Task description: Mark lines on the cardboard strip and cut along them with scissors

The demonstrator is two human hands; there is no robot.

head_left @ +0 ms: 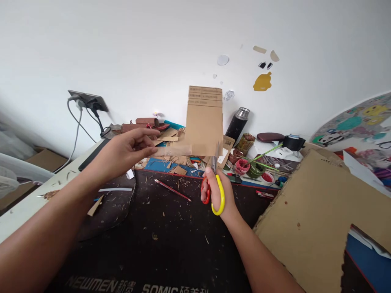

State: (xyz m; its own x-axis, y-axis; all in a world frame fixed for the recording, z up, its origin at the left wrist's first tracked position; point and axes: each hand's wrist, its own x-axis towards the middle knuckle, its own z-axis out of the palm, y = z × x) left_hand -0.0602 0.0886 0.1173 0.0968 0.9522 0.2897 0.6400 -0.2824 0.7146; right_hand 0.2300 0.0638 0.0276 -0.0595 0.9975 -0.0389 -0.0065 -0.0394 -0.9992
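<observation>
My left hand (134,148) is closed in a pinch on the end of a strip of clear tape (175,150). The tape runs right to the lower left edge of an upright piece of brown cardboard (204,122) with printed lines along its top. In my right hand (224,191) is a pair of scissors (218,199) with one yellow and one red handle loop. Its blades point up at the cardboard's lower right corner, blurred, so I cannot tell whether they touch it. What supports the cardboard on that side is unclear.
A red pencil (172,190) lies on the dark desk mat (146,236) among scraps. Behind stand a black thermos (236,124) and paint jars (242,166). A large cardboard sheet (317,211) covers the right side. A plugged-in power strip (88,99) leans at left.
</observation>
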